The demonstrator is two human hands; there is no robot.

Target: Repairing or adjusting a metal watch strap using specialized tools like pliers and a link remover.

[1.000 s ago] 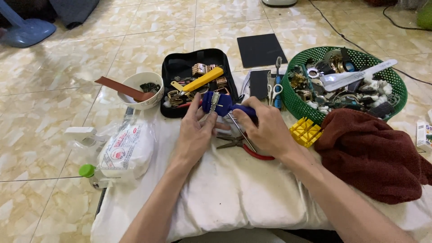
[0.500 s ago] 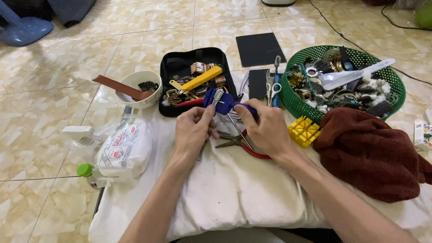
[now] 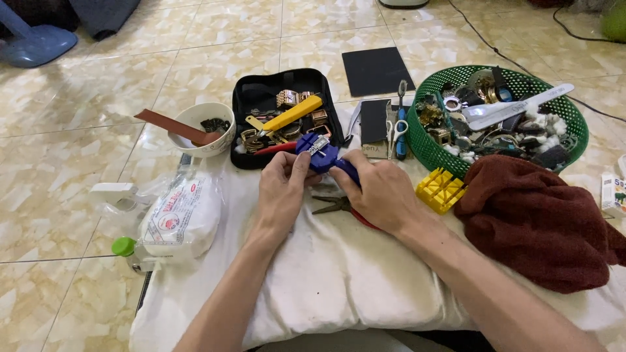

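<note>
1. A white padded cloth (image 3: 326,287) covers the near work surface, seemingly as a soft bed so small parts stay put; a dark red towel (image 3: 541,221) lies bunched at its right.
2. A green basket (image 3: 574,124) at far right holds loose metal parts and a white plastic tool; a black zip case (image 3: 257,91) at far centre lies open with a yellow tool (image 3: 290,114) inside, both within reach.
3. The right hand (image 3: 385,195) wraps the handle of a blue watch tool (image 3: 323,155), fingers curled shut around it, steadying it above the cloth.
4. The left hand (image 3: 280,189) meets the tool's far end; its thumb and fingertips (image 3: 297,171) pinch the blue head, which sits between both hands.
5. Pliers (image 3: 336,206) lie on the cloth just beneath the hands; a yellow block (image 3: 440,190) rests right of them.
</note>
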